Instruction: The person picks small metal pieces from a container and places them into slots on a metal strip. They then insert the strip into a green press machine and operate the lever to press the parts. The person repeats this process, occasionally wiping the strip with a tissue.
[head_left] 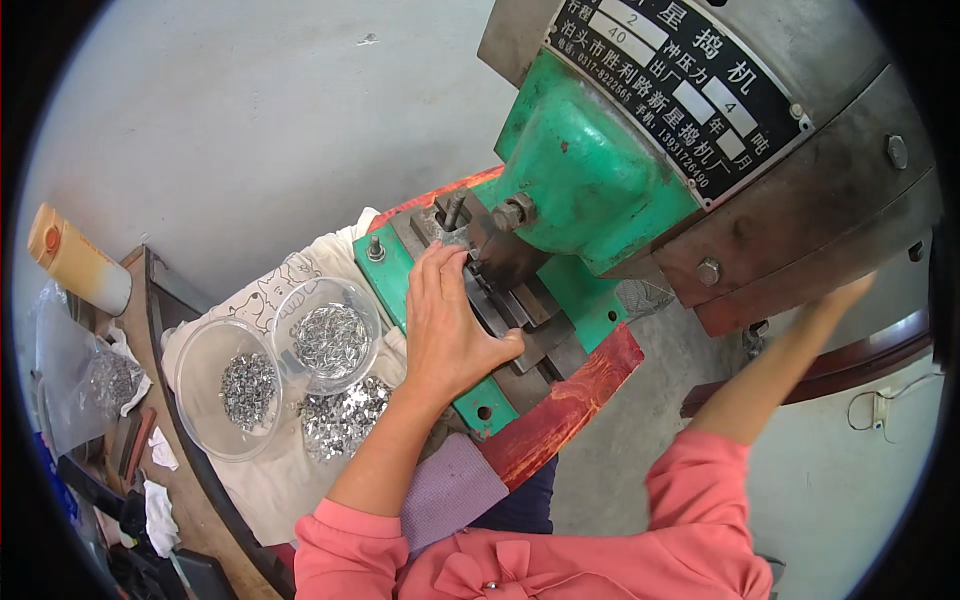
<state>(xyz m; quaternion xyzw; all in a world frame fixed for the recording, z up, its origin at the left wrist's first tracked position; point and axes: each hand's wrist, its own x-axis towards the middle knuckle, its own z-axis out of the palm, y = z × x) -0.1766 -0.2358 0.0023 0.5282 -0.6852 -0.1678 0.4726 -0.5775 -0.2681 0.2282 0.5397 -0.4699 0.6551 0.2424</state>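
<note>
My left hand [445, 325] rests against the dark metal die block [535, 305] on the green press base [385, 265]. Its fingers stretch along one side of the die, with the thumb spread away from them at the near side. No separate part shows between them; the palm hides some of the die. Above stands the press's green housing [590, 165], a bolt [513, 212] sticking out of it. My right arm reaches up on the right, and only the edge of my right hand [853, 290] shows beside the steel press body [790, 240]; its fingers are hidden.
Left of the base, a clear tub of small metal pieces [300, 325] and a wider tub [190, 400] stand near a loose pile of shiny parts [345, 412] on pale cloth. A yellow-and-white bottle [80, 260] stands at far left. A red worn board [565, 410] edges the bench.
</note>
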